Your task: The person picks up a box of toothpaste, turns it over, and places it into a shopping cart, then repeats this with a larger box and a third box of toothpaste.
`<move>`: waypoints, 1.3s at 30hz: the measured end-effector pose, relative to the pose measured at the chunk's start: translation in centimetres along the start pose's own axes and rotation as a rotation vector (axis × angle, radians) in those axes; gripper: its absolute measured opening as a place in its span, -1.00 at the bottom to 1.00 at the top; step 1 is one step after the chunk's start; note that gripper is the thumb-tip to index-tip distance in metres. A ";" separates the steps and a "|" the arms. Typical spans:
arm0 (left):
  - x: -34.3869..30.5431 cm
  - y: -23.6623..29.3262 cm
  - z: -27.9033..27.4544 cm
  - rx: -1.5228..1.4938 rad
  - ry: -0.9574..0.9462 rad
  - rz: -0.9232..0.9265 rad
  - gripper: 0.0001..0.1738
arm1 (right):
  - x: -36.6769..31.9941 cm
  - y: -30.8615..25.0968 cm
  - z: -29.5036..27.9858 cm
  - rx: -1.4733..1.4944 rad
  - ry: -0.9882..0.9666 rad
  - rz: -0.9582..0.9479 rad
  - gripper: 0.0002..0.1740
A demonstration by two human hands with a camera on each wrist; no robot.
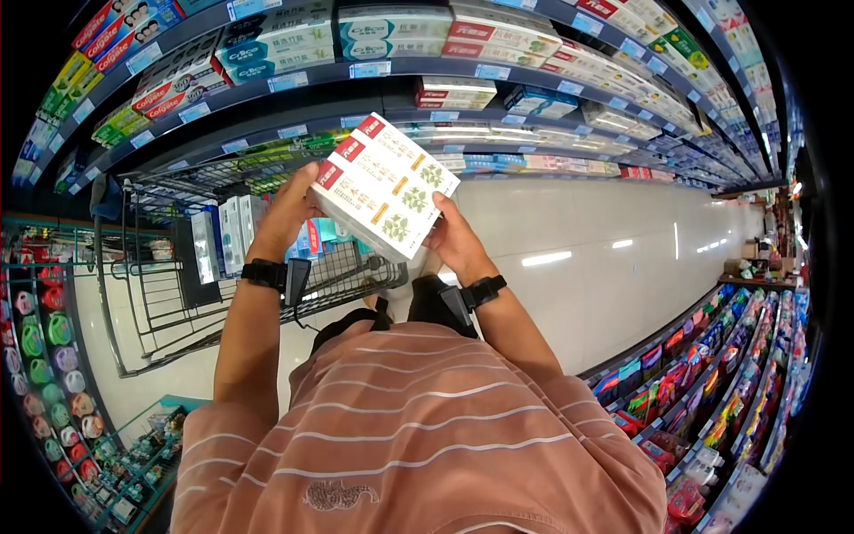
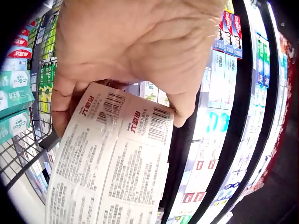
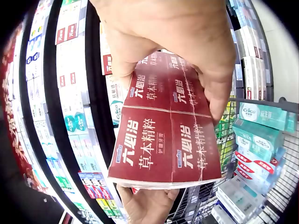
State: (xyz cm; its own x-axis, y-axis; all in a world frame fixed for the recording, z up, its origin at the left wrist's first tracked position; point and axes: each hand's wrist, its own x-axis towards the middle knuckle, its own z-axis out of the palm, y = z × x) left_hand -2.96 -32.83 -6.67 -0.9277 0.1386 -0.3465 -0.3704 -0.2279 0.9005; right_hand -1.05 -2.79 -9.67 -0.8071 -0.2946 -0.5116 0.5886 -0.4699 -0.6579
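Observation:
A bundle of white and red toothpaste boxes [image 1: 387, 191] is held up in front of the chest, tilted, between both hands. Clear wrap shows on its printed sides in the left wrist view. My left hand [image 1: 286, 214] grips the bundle's left end; up close, thumb and fingers of the left hand [image 2: 135, 42] span the end of the boxes [image 2: 126, 144] with the barcodes. At the opposite end my right hand [image 1: 458, 238] holds on, thumb on the leaf-printed face. Red faces of the boxes [image 3: 163, 140] show beneath the right hand [image 3: 173, 28].
A wire shopping cart [image 1: 147, 303] with several toothpaste boxes [image 1: 233, 233] in it stands at the left. Ahead run shelves [image 1: 400, 67] stacked with toothpaste. Pale tiled floor [image 1: 569, 249] stretches right, and a sloped rack of colourful packs [image 1: 703, 374] stands at the lower right.

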 end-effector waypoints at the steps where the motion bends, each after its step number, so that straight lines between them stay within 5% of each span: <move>1: -0.1 -0.1 0.3 -0.029 0.020 0.015 -0.26 | 0.0 0.0 0.0 0.012 -0.002 -0.012 -0.17; 6: -1.4 -1.5 2.0 -0.198 -0.007 0.129 -0.26 | -0.8 -0.4 0.3 0.034 0.029 -0.062 -0.15; 13: -3.6 -4.9 5.8 -0.263 0.061 0.022 -0.22 | 0.4 -0.6 -1.1 -0.039 -0.019 -0.017 -0.17; 23: -5.5 -7.5 10.7 -0.271 0.435 0.018 -0.16 | 0.5 -3.0 -1.8 -0.257 -0.160 0.188 -0.16; 35: -7.8 -12.6 11.2 -0.315 0.613 0.089 -0.11 | 1.5 -2.2 -4.1 -0.389 -0.296 0.364 -0.16; 39: -8.7 -10.3 10.5 -0.348 0.599 0.174 -0.04 | 2.5 -2.1 -2.5 -0.489 -0.334 0.343 -0.18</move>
State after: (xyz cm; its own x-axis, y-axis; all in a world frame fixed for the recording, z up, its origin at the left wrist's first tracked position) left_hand 9.41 -21.59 -10.18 -0.8036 -0.4580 -0.3800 -0.1150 -0.5069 0.8543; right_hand -4.14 -0.42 -10.96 -0.4957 -0.6378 -0.5894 0.7035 0.1031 -0.7032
